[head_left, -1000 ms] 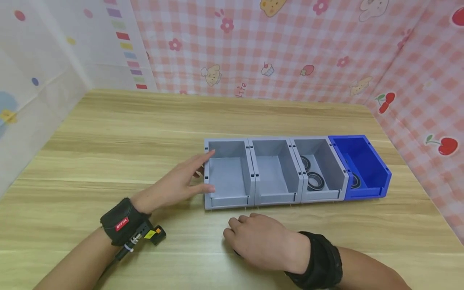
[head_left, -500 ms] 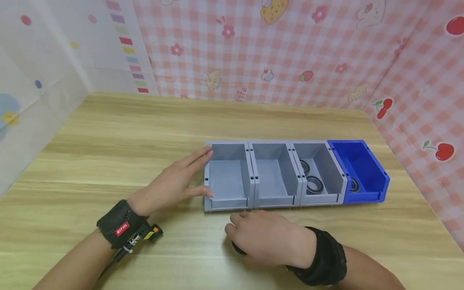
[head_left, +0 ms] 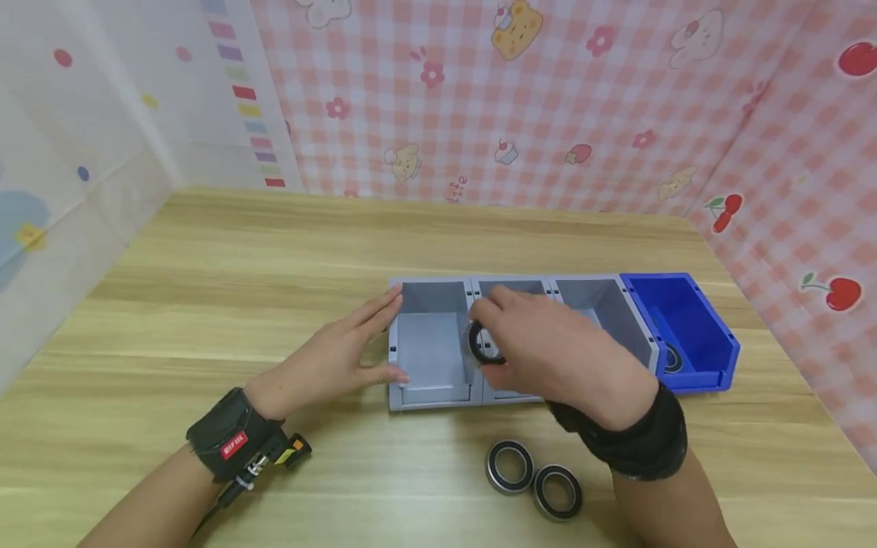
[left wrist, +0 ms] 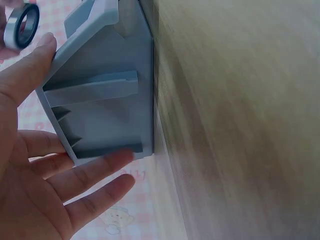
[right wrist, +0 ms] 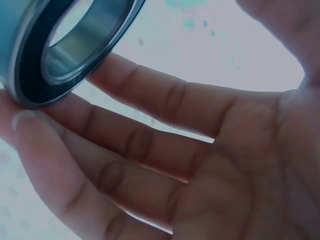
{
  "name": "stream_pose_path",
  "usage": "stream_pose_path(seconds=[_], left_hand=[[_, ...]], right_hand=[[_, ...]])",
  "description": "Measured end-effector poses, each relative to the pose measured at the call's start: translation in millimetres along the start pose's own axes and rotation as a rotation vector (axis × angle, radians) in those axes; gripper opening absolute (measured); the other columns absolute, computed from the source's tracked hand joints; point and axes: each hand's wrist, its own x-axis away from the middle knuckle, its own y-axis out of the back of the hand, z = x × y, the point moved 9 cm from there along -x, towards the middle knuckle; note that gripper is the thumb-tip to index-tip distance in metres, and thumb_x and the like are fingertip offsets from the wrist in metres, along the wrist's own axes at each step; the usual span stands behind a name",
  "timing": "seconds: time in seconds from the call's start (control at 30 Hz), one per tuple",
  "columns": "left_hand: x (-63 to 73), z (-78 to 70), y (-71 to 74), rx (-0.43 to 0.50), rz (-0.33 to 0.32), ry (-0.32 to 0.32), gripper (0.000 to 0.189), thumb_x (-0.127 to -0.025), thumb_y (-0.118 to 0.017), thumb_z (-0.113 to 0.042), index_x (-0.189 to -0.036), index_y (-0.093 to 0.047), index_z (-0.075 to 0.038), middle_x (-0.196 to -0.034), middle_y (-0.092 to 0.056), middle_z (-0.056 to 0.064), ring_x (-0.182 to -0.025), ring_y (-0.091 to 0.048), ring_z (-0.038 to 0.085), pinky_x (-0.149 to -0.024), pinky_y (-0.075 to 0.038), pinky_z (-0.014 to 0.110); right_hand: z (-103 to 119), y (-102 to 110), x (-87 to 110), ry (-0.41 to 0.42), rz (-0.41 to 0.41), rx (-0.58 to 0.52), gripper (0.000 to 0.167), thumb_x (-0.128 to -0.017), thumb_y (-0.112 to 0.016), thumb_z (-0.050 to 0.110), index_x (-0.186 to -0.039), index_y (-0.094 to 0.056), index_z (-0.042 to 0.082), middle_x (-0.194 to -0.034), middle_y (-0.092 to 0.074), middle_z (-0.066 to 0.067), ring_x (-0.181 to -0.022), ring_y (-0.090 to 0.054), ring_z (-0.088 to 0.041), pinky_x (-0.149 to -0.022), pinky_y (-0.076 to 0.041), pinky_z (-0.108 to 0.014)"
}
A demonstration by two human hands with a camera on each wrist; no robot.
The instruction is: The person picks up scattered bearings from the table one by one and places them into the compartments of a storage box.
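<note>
My right hand point(head_left: 548, 346) pinches a ball bearing point(head_left: 474, 344) with thumb and fingers, tilted on edge above the divider between the first and second grey bins. In the right wrist view the steel-and-black bearing point(right wrist: 30, 75) sits at the fingertips. My left hand point(head_left: 329, 358) rests against the left side of the leftmost grey bin point(head_left: 438, 396), fingers extended; in the left wrist view its thumb touches the bin's rim. Two more bearings, one point(head_left: 510, 488) left of the other point(head_left: 557, 514), lie flat on the table, nearly touching, below the bins.
The second grey bin point(head_left: 510, 287) and third grey bin point(head_left: 589, 293) stand in one row with a blue bin point(head_left: 692, 312) at the right end. A bearing point(head_left: 677, 358) shows inside the blue bin. Printed cloth walls point(head_left: 445, 114) enclose the wooden table point(head_left: 274, 236).
My right hand has lifted from the table to above the bins with a bearing, uncovering two bearings on the table. It now hides those in the third bin. My left hand stays put.
</note>
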Motion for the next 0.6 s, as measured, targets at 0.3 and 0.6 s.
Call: stream_pose_path(seconds=[0.3, 0.6], left_hand=[[-0.1, -0.6, 0.4, 0.016, -0.001, -0.019, 0.097, -0.081, -0.071, -0.049, -0.15, -0.023, -0.001, -0.158, -0.015, 0.007, -0.09, -0.063, 0.013, -0.071, -0.05, 0.025], [-0.1, 1.2, 0.4, 0.017, 0.005, -0.009, 0.097, -0.081, -0.067, -0.054, -0.151, -0.024, -0.003, -0.158, -0.016, 0.004, -0.09, -0.062, 0.012, -0.071, -0.049, 0.027]], right_hand=[[-47, 3, -20.4, -0.147, 0.011, -0.105, 0.046, -0.078, -0.078, 0.027, -0.114, -0.061, 0.004, -0.097, -0.057, -0.006, -0.077, -0.057, -0.018, -0.069, -0.05, -0.033], [-66, -21, -37.1, -0.163, 0.086, -0.113, 0.044, -0.077, -0.078, 0.023, -0.112, -0.063, 0.001, -0.094, -0.06, -0.007, -0.084, -0.056, -0.021, -0.073, -0.048, -0.036]])
